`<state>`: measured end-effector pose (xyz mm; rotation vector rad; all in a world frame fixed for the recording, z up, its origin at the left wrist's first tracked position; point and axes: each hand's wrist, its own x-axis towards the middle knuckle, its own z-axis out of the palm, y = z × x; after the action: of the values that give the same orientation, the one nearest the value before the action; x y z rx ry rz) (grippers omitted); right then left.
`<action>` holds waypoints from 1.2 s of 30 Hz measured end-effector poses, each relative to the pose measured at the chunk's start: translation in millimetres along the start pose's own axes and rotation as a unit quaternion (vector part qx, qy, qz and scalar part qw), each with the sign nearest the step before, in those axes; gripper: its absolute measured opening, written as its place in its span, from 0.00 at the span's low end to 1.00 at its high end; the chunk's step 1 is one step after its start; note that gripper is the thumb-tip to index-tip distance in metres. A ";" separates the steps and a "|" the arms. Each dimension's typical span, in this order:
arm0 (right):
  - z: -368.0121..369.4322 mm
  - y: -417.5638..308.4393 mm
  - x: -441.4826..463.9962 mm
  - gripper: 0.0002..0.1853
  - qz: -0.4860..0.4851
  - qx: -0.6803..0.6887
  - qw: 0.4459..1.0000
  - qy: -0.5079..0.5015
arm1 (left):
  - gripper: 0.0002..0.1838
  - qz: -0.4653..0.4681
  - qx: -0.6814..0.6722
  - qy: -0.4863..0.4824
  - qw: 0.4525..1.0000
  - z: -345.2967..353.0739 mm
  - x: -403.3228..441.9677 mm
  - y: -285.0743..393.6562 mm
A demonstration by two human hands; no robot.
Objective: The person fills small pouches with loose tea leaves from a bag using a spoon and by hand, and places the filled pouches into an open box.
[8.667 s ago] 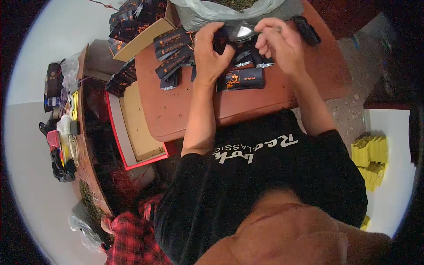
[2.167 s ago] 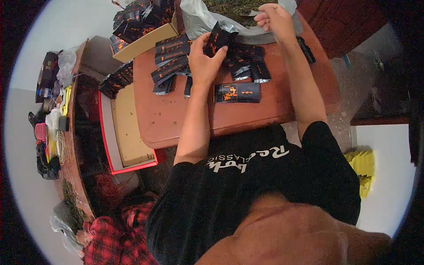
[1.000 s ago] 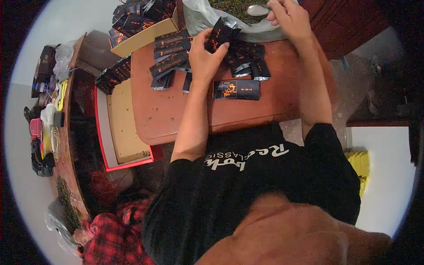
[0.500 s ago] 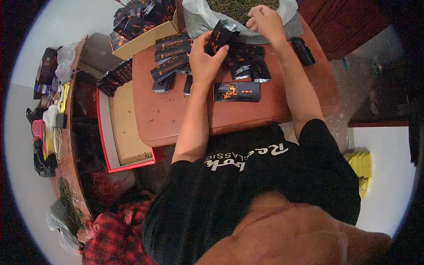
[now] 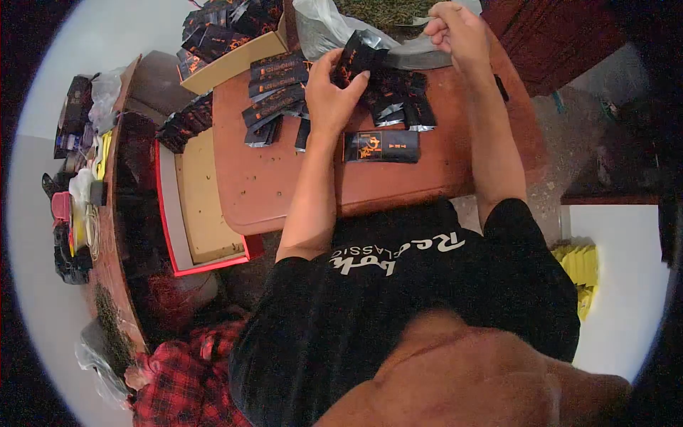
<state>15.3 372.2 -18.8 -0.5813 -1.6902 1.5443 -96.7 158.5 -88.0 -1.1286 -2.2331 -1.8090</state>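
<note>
My left hand [image 5: 333, 92] is closed around a black foil tea packet [image 5: 359, 53] with orange print, its silvery open end up beside the bag. My right hand [image 5: 459, 35] is closed in a pinch over the right side of a clear plastic bag [image 5: 324, 28] of loose dark-green tea leaves [image 5: 384, 11]. A small silvery utensil [image 5: 418, 22], perhaps a spoon, shows at its fingertips, mostly hidden. Below the left hand, one flat tea packet [image 5: 382, 146] lies on the table. More black packets [image 5: 402, 96] are heaped to the right of that hand, others [image 5: 276, 87] to its left.
The brown table [image 5: 284, 192] has rounded edges and scattered leaf bits. A cardboard box [image 5: 238, 60] full of packets stands at its back left. Left of the table is a red-edged box [image 5: 203, 192] with packets at its far end. A person's plaid sleeve [image 5: 171, 377] shows lower left.
My right hand has moved right and slightly up, away from the packet and over the bag's right side. My left hand holds the packet almost still.
</note>
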 end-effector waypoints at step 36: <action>-51.4 22.7 -111.0 0.12 -0.114 -0.067 0.980 0.148 | 0.30 -0.003 -0.155 0.068 0.986 -30.6 -9.0 7.6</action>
<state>119.1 323.7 -67.2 -0.6297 -1.5773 1.1277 -97.8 127.8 -76.4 -1.0013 -1.9289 -2.2192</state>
